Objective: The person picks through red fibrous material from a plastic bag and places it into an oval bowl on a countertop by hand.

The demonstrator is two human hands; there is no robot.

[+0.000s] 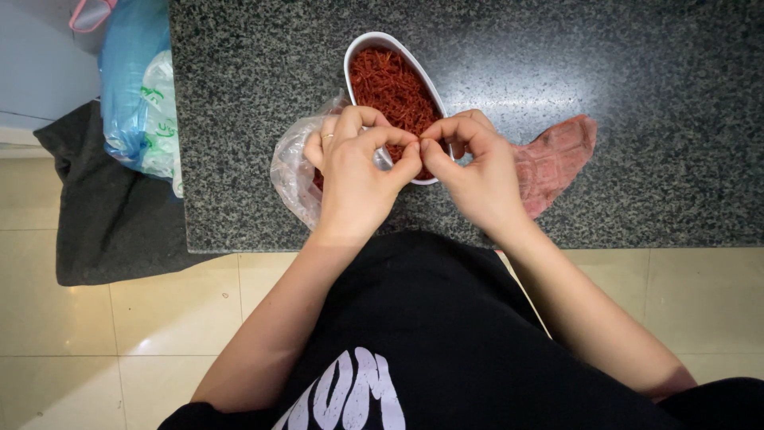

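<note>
Clearly, I saw the white oval dish (368,44) of red strands (390,84) on the granite counter (597,64); above its near end, left hand (358,171) and right hand (477,171) met, fingertips pinched together on something tiny, beside a clear bag (290,171) and pink cloth (557,155).

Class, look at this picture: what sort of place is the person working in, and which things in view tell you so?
Most likely a home kitchen. A speckled granite counter holds a white oval dish of red shredded food, both hands pinching at it, a clear plastic bag beside them, above a tiled floor.
</note>
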